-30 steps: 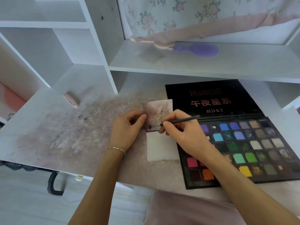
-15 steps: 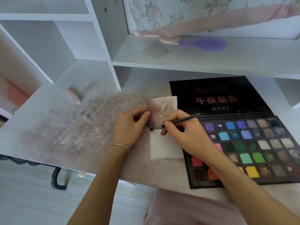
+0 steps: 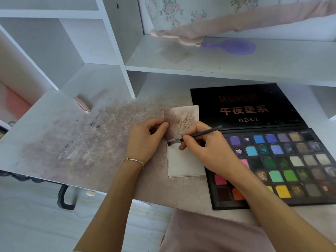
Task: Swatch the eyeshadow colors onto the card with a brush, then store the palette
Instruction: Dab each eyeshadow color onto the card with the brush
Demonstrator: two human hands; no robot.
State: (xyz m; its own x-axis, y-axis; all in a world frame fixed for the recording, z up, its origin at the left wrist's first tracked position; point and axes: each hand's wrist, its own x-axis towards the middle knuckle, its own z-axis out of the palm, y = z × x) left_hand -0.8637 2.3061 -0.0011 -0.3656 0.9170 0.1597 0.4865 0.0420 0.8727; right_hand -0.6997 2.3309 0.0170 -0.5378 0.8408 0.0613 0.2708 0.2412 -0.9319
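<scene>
Head view shows one stained white desk point(image 3: 54, 142), one open black multicolour eyeshadow palette point(image 3: 272, 160) at right, one folded white card point(image 3: 183, 164) beside it pinched by the left hand point(image 3: 145, 139), and one thin dark brush point(image 3: 196, 136) pinched by the right hand point(image 3: 209, 151), lying left-right, tip on the card's fold.

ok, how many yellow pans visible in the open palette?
2: a bright yellow square pan in the bottom row of the black eyeshadow palette, and a sliver left of it by the right forearm, which may hide more.
</scene>
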